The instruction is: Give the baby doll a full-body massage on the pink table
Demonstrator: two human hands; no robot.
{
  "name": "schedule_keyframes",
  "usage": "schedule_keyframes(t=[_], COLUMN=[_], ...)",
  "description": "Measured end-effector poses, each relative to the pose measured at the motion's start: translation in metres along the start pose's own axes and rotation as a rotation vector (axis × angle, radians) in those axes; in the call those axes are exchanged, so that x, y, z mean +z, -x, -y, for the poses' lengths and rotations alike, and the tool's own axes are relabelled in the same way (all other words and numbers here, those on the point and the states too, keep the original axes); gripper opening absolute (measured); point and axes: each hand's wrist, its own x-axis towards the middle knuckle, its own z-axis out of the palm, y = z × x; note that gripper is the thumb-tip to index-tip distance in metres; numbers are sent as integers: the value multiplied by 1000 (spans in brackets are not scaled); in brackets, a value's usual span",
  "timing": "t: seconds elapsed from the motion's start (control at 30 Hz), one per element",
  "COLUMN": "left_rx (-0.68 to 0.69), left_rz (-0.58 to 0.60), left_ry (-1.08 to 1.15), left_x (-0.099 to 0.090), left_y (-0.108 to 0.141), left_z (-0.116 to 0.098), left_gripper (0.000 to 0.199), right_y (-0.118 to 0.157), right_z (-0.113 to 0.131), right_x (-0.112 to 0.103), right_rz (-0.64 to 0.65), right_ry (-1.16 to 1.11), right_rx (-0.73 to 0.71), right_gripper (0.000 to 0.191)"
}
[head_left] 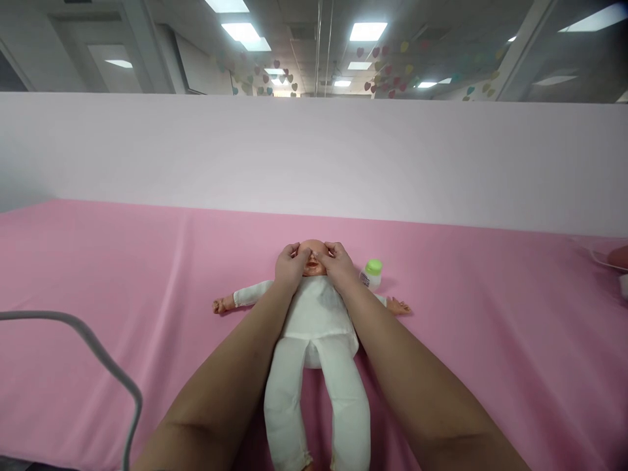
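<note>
Pressing on the doll's (314, 314) face with both hands: left hand (290, 267) on the cheek at 9 o'clock of the head, right hand (337, 265) at 3 o'clock, fingertips meeting near the mouth and nose. Fingers on both are curled inward and resting on the face, not wrapped around anything; whether they pinch something small between them I cannot tell, too little detail. Step in hand looks like face work, wiping or massaging around the mouth, judged from contact alone. Next move would call for light, even pressure and small fingertip travel, with the head kept steady so it doesn't roll sideways. Doll lies flat on its back at centre of the pink cloth (122, 275), head at 12 o'clock, legs toward 6 o'clock between the forearms. White one-piece suit, arms spread out to 9 and 3 o'clock, bare hands poking out of the sleeves, legs slightly apart. Head mostly hidden under the hands; only forehead and an open mouth show. Small bottle with green cap (371, 273) stands upright just beside the right hand, at 3 o'clock of the head, not touching it. Grey cable (105, 363) loops in at 8 o'clock, well apart from the doll.
</note>
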Motion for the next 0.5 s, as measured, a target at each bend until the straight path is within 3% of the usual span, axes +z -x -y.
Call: schedule_keyframes(t=[0.1,0.23,0.5], left_rx=[31,17,-36], left_rz=[0,-28,-50], left_ry=[-73,-112,65], left_x=[0,3,4], left_y=[3,5,-1], left_z=[-3,-8,-2], left_gripper=[50,47,18], right_y=[2,1,-4], right_z=[5,7,1], right_x=[1,2,1], right_rz=[-32,-76,-45], right_ry=[84,90,-136], right_rx=[27,11,13], right_gripper=[59,52,30])
